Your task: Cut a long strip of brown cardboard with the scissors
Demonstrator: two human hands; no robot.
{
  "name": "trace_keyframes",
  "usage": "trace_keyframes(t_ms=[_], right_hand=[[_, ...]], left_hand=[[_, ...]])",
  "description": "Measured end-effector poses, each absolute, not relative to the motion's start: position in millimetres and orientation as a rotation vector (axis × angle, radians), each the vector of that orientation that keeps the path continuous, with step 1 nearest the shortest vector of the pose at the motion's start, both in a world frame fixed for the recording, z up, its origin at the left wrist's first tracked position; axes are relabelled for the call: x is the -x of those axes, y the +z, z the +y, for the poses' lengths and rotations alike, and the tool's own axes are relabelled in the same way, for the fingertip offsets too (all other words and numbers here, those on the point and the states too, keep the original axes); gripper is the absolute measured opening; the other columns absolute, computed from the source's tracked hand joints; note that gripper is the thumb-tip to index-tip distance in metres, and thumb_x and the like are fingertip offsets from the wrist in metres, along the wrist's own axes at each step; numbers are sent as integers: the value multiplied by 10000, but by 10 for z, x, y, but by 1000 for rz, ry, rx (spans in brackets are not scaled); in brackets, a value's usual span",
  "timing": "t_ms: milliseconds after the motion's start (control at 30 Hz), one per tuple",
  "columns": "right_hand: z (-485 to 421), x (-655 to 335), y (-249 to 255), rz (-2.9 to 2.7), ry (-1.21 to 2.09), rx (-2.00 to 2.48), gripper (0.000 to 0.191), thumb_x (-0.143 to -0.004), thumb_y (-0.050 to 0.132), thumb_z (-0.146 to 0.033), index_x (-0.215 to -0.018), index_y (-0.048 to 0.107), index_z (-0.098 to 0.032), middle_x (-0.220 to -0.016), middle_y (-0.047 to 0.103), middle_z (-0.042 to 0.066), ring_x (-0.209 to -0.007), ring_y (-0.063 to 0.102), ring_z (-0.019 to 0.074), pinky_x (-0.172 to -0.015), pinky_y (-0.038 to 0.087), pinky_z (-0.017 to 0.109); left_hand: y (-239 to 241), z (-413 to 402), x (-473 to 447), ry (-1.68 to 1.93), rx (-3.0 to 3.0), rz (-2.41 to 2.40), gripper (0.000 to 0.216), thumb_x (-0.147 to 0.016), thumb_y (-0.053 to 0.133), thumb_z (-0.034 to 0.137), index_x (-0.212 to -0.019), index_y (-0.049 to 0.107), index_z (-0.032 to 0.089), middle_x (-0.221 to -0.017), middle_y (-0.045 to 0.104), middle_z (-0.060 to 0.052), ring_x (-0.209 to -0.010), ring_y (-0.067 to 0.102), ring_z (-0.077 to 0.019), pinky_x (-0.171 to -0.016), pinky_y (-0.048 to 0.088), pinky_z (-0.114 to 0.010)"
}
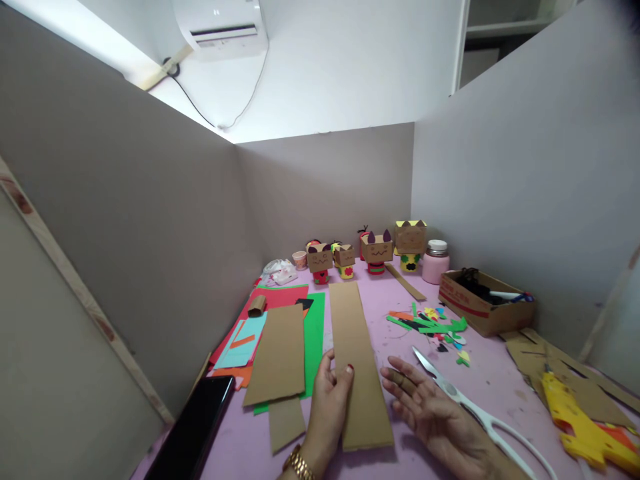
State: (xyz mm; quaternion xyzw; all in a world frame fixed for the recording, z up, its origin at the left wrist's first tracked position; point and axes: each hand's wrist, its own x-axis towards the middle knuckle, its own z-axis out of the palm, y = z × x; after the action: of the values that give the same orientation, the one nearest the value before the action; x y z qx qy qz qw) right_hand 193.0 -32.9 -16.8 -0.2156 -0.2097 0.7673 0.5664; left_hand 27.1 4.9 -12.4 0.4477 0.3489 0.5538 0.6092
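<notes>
My left hand (pixel 327 403) pinches the left edge of a long brown cardboard strip (pixel 356 347) that lies flat on the pink table (pixel 495 373), thumb on top. Just to the right of the strip my right hand (pixel 435 413) rests open, palm up and fingers spread. White-handled scissors (pixel 465 397) lie on the table beside that hand, blades pointing away from me. A wider cardboard piece (pixel 280 353) lies left of the strip, over green paper (pixel 315 333).
Several small cardboard box figures (pixel 375 250) stand at the back beside a pink jar (pixel 436 261). A cardboard box (pixel 485 300) sits right, paper scraps (pixel 435 325) before it. A yellow glue gun (pixel 580 420) lies near right. A black phone (pixel 197 427) lies near left. Grey partitions surround the table.
</notes>
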Motion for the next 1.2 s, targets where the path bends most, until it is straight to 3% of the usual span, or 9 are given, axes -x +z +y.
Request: trace_keyframes(t_ms=[233, 500, 800, 1200], right_hand=[[-325, -1956, -176, -526, 1836, 476, 597, -486, 542, -5, -1027, 654, -234, -1002, 710, 31, -942, 593, 175, -761, 438, 288], [-341, -1941, -122, -518, 1801, 520, 615, -448, 534, 39, -975, 676, -244, -965, 725, 17, -872, 621, 147, -675, 461, 236], [-330, -1939, -177, -532, 1811, 458, 559, -498, 600, 30, -996, 674, -212, -991, 721, 38, -941, 613, 163, -740, 469, 235], [-369, -1918, -76, -503, 1811, 532, 563, -423, 644, 63, -918, 709, -197, -917, 741, 44, -802, 638, 135, -598, 471, 162]], left_hand=[[-130, 49, -258, 1280, -1015, 824, 435, -784, 578, 311, -1152, 377, 194, -937, 712, -102, -773, 683, -205, -655, 516, -307], [-114, 41, -269, 1277, -1044, 833, 426, -785, 576, 319, -1145, 387, 190, -888, 724, -88, -705, 684, -194, -622, 516, -296], [-112, 54, -262, 1278, -1032, 823, 430, -779, 584, 318, -1141, 388, 195, -905, 721, -89, -745, 684, -203, -671, 516, -316], [-117, 45, -264, 1278, -1050, 854, 384, -795, 559, 307, -1114, 381, 190, -905, 713, -96, -715, 679, -196, -614, 513, -293]])
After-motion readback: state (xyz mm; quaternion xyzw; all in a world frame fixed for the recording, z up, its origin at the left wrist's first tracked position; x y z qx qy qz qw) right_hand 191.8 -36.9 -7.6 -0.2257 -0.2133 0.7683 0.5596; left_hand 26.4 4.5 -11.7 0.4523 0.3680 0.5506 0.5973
